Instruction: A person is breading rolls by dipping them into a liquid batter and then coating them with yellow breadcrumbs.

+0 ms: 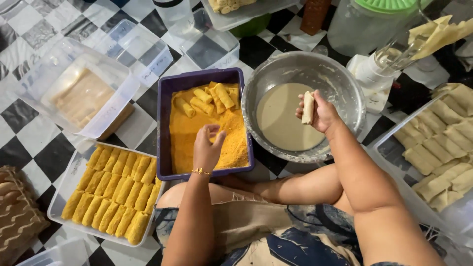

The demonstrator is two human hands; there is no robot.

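My right hand (321,112) holds a pale batter-coated roll (308,107) upright over the metal bowl (347,88) of beige batter (282,118). My left hand (207,144) hovers with loosely curled fingers over the purple tray (164,113) of orange breadcrumbs (189,133), holding nothing that I can see. Several crumbed rolls (209,100) lie at the far end of that tray. I sit cross-legged on the floor behind both containers.
A clear tray of finished crumbed rolls (114,191) sits at left. A clear tub of plain rolls (446,143) stands at right. Empty plastic boxes (79,93) and lids lie at the far left, with a jug (374,22) and other containers behind the bowl.
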